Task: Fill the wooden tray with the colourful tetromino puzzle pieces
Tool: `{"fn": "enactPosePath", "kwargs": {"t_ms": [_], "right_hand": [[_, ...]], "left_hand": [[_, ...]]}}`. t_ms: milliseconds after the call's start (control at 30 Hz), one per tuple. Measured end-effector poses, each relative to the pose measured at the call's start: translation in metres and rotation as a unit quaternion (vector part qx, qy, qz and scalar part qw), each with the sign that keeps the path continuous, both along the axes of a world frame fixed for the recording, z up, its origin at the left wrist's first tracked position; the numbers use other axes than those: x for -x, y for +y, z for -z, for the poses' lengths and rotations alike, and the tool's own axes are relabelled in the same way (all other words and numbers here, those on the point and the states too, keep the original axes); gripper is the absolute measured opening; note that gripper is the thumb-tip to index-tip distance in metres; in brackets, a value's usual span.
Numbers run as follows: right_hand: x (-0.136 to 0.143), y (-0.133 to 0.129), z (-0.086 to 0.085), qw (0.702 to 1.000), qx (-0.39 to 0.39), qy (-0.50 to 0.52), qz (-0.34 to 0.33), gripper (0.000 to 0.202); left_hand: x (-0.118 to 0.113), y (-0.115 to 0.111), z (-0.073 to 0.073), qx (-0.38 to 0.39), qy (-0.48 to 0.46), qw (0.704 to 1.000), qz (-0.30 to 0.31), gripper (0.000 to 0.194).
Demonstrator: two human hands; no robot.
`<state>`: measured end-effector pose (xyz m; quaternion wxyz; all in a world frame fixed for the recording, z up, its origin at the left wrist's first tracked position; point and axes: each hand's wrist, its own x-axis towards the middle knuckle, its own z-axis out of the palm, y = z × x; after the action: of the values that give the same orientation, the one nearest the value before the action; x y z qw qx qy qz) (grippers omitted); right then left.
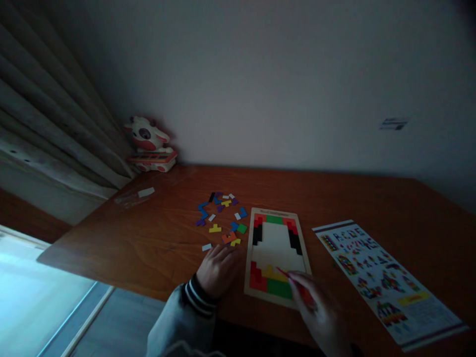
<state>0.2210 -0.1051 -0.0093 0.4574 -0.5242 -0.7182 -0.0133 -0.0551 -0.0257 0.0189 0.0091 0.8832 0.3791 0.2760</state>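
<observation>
My right hand pinches a thin red piece, seen nearly edge-on, over the lower right part of a wooden puzzle board. Red, green, black and yellow pieces line the inside of its frame, around a bare pale middle. My left hand lies on the table just left of the board, fingers low and holding nothing that shows. Beyond its fingertips are loose puzzle pieces, among them an orange one, a yellow one and a green square.
A printed pattern sheet lies right of the board. At the table's back left stands a cow-shaped toy with a keyboard. Clear plastic with a white label sits near the left edge. A curtain hangs beside the wall.
</observation>
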Motion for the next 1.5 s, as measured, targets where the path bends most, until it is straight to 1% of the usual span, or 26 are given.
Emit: {"fn": "enactPosePath", "kwargs": {"t_ms": [100,200,300,400,467,567,700,767,833,933,1033,1100,1233,1300,1400,1500], "right_hand": [[-0.022,-0.003,0.007,0.998,0.001,0.01,0.058,0.018],[-0.035,-0.007,0.013,0.996,0.016,0.009,0.092,0.024],[-0.035,-0.007,0.012,0.994,0.038,0.02,0.099,0.025],[-0.032,-0.007,0.01,0.994,0.046,0.023,0.094,0.024],[-0.031,-0.006,0.01,0.994,0.048,0.026,0.092,0.024],[-0.032,-0.006,0.012,0.993,0.058,0.029,0.099,0.026],[-0.034,-0.006,0.014,0.993,0.064,0.021,0.1,0.027],[-0.033,-0.006,0.014,0.994,0.059,0.02,0.092,0.027],[-0.032,-0.005,0.013,0.995,0.052,0.016,0.085,0.026],[-0.031,-0.006,0.013,0.997,0.04,0.004,0.07,0.023],[-0.03,-0.006,0.013,0.998,0.031,0.001,0.063,0.027],[-0.029,-0.006,0.013,0.998,0.025,0.003,0.053,0.028],[-0.017,-0.006,0.012,1.0,0.03,0.002,0.007,0.021],[-0.007,-0.006,0.009,0.999,0.033,-0.001,-0.01,0.023],[0.007,-0.005,0.003,0.998,0.037,-0.022,-0.041,0.027],[0.012,-0.005,-0.001,0.995,0.04,-0.049,-0.073,0.029]], "left_hand": [[0.017,0.025,0.002,-0.018,0.04,0.998,-0.04,0.027],[0.026,0.045,0.014,-0.024,0.056,0.997,-0.055,0.028],[0.028,0.055,0.025,-0.014,0.05,0.997,-0.056,0.028],[0.029,0.056,0.029,-0.015,0.016,0.999,-0.034,0.025],[0.028,0.054,0.029,-0.023,-0.002,1.0,-0.019,0.024],[0.026,0.049,0.024,-0.032,-0.03,0.999,-0.013,0.021],[0.015,0.036,0.018,-0.024,-0.092,0.995,-0.01,0.019],[0.006,0.024,0.015,0.001,-0.125,0.992,-0.006,0.019],[-0.006,0.01,0.015,0.044,-0.148,0.988,0.001,0.021],[-0.024,-0.009,0.018,0.087,-0.185,0.979,0.01,0.02],[-0.035,-0.022,0.022,0.115,-0.201,0.973,0.024,0.021],[-0.038,-0.025,0.022,0.125,-0.202,0.971,0.037,0.02],[-0.038,-0.025,0.018,0.138,-0.217,0.963,0.083,0.017],[-0.039,-0.025,0.015,0.131,-0.22,0.961,0.108,0.018],[-0.044,-0.027,0.012,0.111,-0.218,0.961,0.128,0.019],[-0.05,-0.03,0.01,0.086,-0.22,0.958,0.164,0.02]]}}
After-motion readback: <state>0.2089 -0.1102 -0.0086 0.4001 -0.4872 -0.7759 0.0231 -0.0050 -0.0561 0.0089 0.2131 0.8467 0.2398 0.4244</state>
